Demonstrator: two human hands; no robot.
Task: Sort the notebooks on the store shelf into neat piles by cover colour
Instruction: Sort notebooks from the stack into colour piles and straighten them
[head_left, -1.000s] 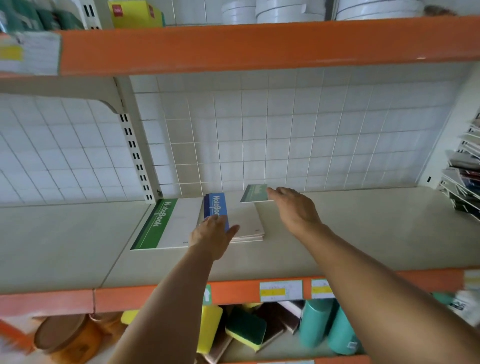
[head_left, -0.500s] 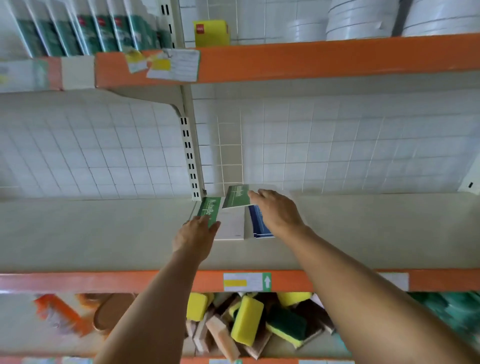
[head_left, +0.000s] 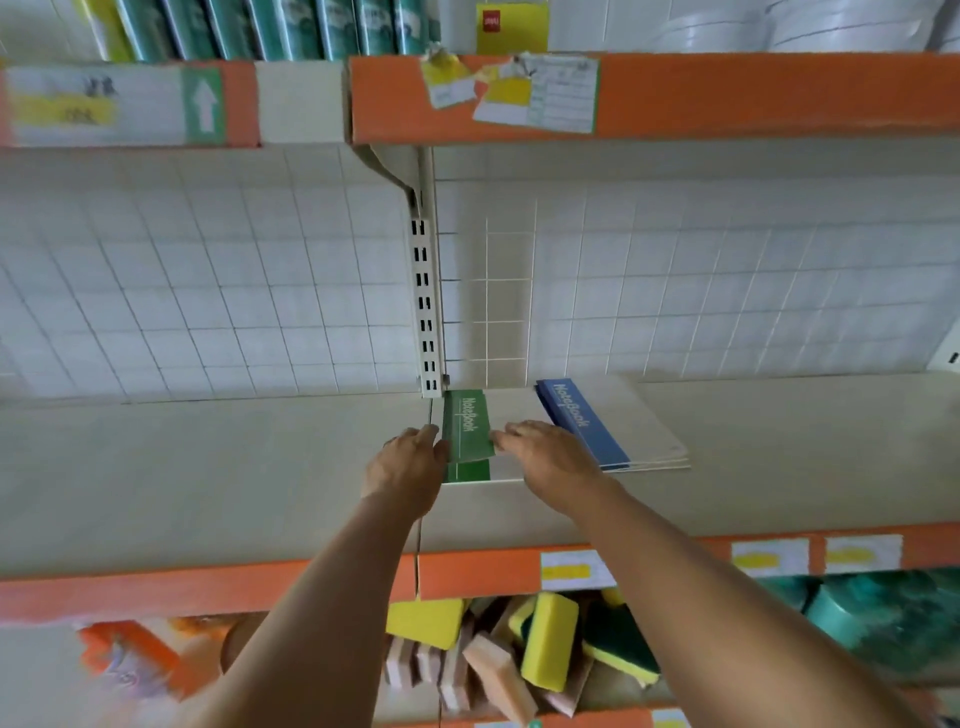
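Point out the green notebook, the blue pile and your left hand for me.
Green notebook (head_left: 467, 426): head view, on its green cover strip.
Blue pile (head_left: 582, 426): head view, on the top cover's blue strip.
Left hand (head_left: 408, 470): head view, on the back of the hand.

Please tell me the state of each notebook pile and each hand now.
Green notebook pile: flat on shelf, top copy slightly askew.
Blue notebook pile: flat on shelf, untouched.
Left hand: touching green pile's left edge.
Right hand: fingers on green pile's right side.
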